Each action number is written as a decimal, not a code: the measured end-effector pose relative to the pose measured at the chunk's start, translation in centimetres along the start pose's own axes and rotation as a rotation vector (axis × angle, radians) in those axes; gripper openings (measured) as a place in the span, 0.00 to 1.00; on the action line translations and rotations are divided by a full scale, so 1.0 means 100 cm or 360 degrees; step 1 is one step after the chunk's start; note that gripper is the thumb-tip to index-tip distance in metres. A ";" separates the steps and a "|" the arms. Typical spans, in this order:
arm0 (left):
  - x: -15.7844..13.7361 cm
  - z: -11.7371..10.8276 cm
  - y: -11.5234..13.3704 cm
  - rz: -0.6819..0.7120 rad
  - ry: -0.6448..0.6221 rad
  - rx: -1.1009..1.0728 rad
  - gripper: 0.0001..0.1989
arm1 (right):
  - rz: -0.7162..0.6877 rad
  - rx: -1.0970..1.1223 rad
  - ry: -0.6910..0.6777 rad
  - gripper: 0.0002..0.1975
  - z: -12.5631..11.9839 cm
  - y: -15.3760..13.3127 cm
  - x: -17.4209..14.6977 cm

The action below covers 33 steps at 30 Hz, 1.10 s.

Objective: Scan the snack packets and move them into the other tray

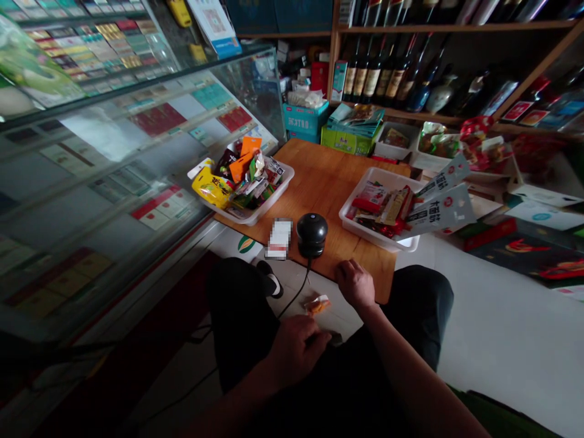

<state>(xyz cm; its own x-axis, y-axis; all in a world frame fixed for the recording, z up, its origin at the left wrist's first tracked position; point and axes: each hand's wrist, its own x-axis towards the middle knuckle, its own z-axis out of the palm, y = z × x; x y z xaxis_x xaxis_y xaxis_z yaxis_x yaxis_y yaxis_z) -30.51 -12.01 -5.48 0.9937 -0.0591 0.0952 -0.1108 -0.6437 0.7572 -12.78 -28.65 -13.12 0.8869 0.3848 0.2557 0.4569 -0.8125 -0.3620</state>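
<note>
My right hand (356, 283) rests on the front edge of the small wooden table (314, 164), its fingers curled in and nothing showing in them. Low over my lap is my left hand (296, 350), with curled fingers and the thumb alongside; shadow hides its palm, so I cannot make out whether it holds anything. A round black device (312, 234) with a cable stands on the table near its front edge, just beyond my hands. Left of it lies a blurred-out white item (279, 239). On the floor, past my left hand, is a small clear packet with orange contents (317, 304).
White plastic trays of packaged snacks stand on the table, one at left (260, 213) and one at right (413, 244). A glass display counter (114, 140) runs along the left. Behind are boxes (305, 118) and a shelf of bottles (371, 79). The cable (296, 295) hangs between my knees.
</note>
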 end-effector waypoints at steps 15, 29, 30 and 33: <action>-0.007 -0.026 -0.028 -0.0190 0.0303 0.0246 0.08 | -0.0024 0.0021 0.0041 0.10 -0.002 -0.001 -0.005; -0.018 -0.037 -0.070 -0.0410 0.0358 0.0370 0.11 | -0.0040 0.0048 0.0014 0.11 -0.002 0.002 -0.004; -0.014 -0.039 -0.071 -0.0410 0.0372 0.0364 0.11 | -0.0040 0.0045 0.0012 0.11 -0.002 0.002 -0.004; 0.000 -0.048 -0.077 -0.0424 0.0423 0.0366 0.11 | -0.0043 0.0040 0.0023 0.11 -0.001 0.002 -0.004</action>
<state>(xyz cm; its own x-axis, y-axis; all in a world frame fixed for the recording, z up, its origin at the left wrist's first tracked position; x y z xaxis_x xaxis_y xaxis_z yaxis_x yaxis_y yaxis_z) -29.73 -3.40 -8.18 0.9450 0.3108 0.1016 0.1852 -0.7649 0.6169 -13.04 -29.05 -13.17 0.8733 0.3998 0.2783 0.4822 -0.7907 -0.3772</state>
